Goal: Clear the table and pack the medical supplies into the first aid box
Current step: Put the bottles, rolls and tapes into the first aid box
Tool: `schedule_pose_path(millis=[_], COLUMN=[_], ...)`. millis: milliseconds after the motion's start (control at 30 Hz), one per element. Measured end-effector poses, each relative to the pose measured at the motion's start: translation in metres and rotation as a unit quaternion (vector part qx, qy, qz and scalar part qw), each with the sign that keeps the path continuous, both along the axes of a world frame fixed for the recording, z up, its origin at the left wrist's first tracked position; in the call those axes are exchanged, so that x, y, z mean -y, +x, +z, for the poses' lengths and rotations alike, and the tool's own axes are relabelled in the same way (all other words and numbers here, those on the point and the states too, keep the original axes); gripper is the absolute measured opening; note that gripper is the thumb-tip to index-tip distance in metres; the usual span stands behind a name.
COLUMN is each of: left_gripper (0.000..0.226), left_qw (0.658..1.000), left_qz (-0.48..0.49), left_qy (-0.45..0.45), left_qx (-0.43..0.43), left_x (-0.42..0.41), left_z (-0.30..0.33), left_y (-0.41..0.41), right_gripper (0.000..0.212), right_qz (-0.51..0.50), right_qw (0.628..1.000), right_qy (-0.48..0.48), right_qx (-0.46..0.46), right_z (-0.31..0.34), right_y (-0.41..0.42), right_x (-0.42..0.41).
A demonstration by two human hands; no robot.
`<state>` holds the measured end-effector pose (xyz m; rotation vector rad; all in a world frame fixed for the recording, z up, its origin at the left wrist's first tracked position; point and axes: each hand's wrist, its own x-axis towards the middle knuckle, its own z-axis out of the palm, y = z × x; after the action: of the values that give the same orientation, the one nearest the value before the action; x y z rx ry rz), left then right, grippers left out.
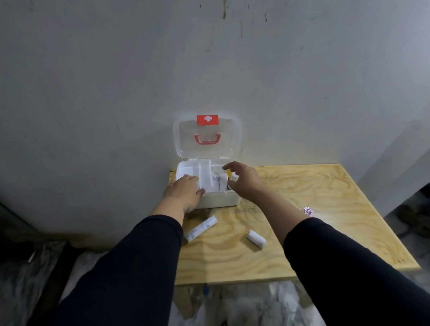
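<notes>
Both hands empty at the open first aid box [185,166]: left hand [184,190] flat on its rim, right hand [243,177] spread above. A packet [201,228] lies nearest the left, toward six o'clock, long axis running seven-to-one; a roll [256,239] lies farther right.

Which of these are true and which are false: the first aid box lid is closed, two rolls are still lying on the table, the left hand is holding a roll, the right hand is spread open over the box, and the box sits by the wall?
1. The first aid box lid is closed. False: it stands open, upright against the wall.
2. Two rolls lie on the table. True: a long wrapped roll and a short white roll, both in front of the box.
3. The left hand holds a roll. False: it rests flat on the box's left front rim, holding nothing.
4. The right hand is open over the box. True: its fingers are spread above the right compartment.
5. The box sits by the wall. True.
</notes>
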<state>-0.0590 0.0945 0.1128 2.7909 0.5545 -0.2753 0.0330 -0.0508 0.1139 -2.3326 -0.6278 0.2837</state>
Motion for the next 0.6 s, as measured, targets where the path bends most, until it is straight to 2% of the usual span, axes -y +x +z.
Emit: schedule_pose_path(millis=[200,400,600], left_gripper=[0.047,0.044,0.047], left_qw=[0.999,0.996,0.995], left_qz=[0.015,0.028,0.055], left_qy=[-0.047,-0.075,-0.067], left_qx=[0.006,-0.027,-0.041], left_x=[0.030,0.047,0.042], left_z=[-0.012,-0.045,-0.074], left_y=[-0.036,-0.066,-0.083], right_gripper=[0.043,0.041,0.033], right_qz=[0.026,0.037,0.022], right_qw=[0.996,0.987,0.979], right_qy=[-0.079,-0.146,-0.195], right_qx=[-0.021,-0.053,-0.056], right_z=[-0.020,-0.061,-0.106], right_y=[-0.030,-0.044,-0.048], right_x=[0.038,0.069,0.084])
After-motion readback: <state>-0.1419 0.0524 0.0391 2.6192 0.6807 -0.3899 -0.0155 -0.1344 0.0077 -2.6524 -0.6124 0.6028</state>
